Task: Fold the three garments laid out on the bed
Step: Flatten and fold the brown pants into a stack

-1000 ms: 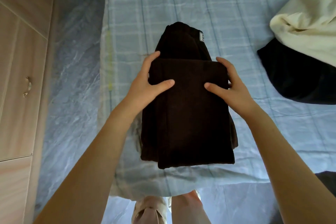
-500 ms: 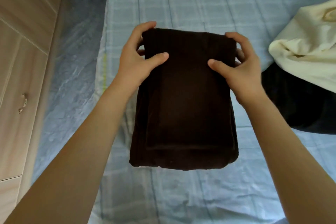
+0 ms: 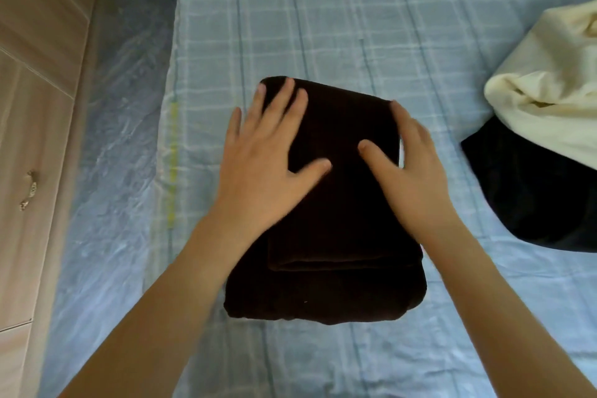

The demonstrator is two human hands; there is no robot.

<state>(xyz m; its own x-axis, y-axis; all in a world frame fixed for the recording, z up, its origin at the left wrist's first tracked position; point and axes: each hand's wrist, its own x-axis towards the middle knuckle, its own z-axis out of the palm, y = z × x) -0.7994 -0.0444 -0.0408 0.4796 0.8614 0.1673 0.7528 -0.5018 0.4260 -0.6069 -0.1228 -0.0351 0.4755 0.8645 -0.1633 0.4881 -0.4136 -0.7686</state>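
The dark brown garment [image 3: 326, 236], a thick soft fabric doubled into a squat rectangular bundle with a shorter layer on top of a longer one, lies flat on the light blue checked bed sheet [image 3: 323, 26], near its left edge and straight in front of the person. The left hand [image 3: 268, 158] lies palm-down on the bundle's far left part, fingers straight and spread, thumb out across the cloth, gripping nothing. The right hand [image 3: 410, 171] rests flat along the far right edge, fingers extended, thumb reaching inward, likewise holding nothing. This looks like the pressing and squaring of a completed fold. To do it well, press with flat palms from the middle outward so the layers settle, then nudge the side edges into line without dragging the top layer off the lower one; the bulky near end seems likely to spring up if released too soon. Well apart on the right, a crumpled cream garment [image 3: 549, 100] lies on top of a black garment [image 3: 523, 191], both apparently unfolded. A pale wooden cabinet [image 3: 38, 107] stands beyond the bed's left side.
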